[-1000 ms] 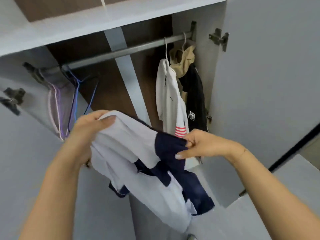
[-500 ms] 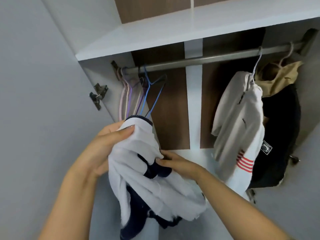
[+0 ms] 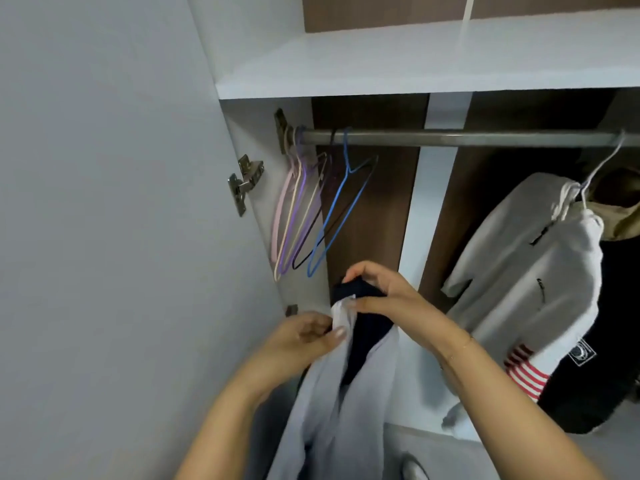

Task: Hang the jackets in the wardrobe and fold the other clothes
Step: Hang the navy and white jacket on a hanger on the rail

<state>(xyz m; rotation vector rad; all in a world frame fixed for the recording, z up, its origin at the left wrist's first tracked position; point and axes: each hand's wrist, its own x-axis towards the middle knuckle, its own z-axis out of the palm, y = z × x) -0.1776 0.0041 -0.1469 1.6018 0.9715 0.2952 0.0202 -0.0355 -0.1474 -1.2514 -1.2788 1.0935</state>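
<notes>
Both hands up front, holding the white-and-navy jacket (image 3: 332,403) in mid-air before the open wardrobe (image 3: 415,64); left hand (image 3: 304,337) fingers curled, pinching the white collar edge; right hand (image 3: 384,292) fingers curled round the navy part just above; rest of the garment hangs down between the forearms; behind, empty wire hangers (image 3: 311,209) bunched at the left end of the rail (image 3: 450,138), blue one outermost; at right, a white jacket (image 3: 533,258) with red stripes on a hanger, a black jacket (image 3: 609,341) and a tan garment (image 3: 623,209) just behind it.
</notes>
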